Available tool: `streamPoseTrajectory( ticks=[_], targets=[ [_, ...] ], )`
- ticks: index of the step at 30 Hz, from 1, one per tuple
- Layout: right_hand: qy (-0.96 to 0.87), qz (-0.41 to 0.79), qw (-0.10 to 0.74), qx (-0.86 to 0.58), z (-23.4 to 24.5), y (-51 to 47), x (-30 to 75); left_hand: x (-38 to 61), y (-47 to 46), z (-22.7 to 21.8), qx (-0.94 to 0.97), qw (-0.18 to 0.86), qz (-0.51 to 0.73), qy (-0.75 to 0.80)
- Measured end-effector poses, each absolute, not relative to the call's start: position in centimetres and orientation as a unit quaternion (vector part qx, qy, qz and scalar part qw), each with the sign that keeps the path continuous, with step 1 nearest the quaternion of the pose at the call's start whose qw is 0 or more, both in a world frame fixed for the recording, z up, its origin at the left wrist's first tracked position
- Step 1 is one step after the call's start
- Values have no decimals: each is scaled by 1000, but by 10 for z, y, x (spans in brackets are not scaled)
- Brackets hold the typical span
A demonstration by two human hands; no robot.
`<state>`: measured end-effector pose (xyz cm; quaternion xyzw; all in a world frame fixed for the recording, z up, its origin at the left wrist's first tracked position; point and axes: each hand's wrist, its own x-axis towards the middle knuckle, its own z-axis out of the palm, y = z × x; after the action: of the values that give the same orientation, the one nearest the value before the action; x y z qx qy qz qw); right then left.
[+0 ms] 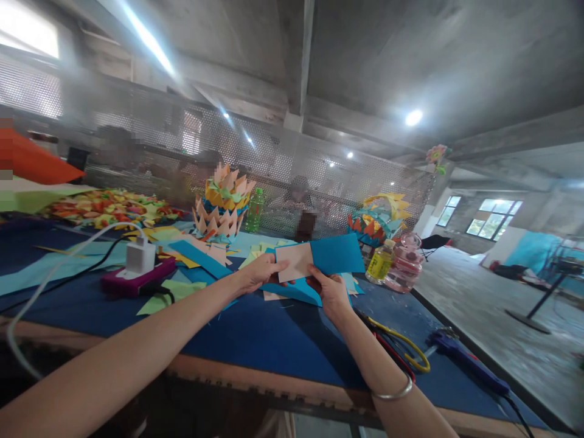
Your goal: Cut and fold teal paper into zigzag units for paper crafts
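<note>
Above the blue tabletop, both of my hands hold a peach card (292,260) whose right side meets a blue paper strip (340,254). My left hand (260,274) pinches the card at its left edge, thumb on top. My right hand (331,292) grips the lower right corner, where peach and blue meet; its lower fingers are partly hidden. I cannot tell whether the two papers are joined or only overlap. Below the hands lie more blue paper pieces (301,292). A silver bangle (395,389) is on my right forearm.
Left of my hands is a purple power strip (137,277) with a white charger (140,255). Pointed paper crowns (219,225), a green bottle (255,210), and a yellow-labelled bottle (380,263) stand farther back. On the right lie yellow-and-red looped handles (417,359) and a blue glue gun (474,364).
</note>
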<state>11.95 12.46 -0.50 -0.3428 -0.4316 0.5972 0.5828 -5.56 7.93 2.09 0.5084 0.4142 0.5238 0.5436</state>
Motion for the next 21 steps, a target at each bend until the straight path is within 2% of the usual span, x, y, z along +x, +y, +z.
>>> streamPoseTrajectory(
  ticks=[9,14,21],
  targets=[
    [-433,590,586,-348,-4,121,120,-54,82,19,490,569,524,402],
    [-453,572,591,-345,0,117,120,-54,77,21,449,576,516,447],
    [-469,560,591,-341,-4,117,119,-53,81,19,400,587,560,426]
  ],
)
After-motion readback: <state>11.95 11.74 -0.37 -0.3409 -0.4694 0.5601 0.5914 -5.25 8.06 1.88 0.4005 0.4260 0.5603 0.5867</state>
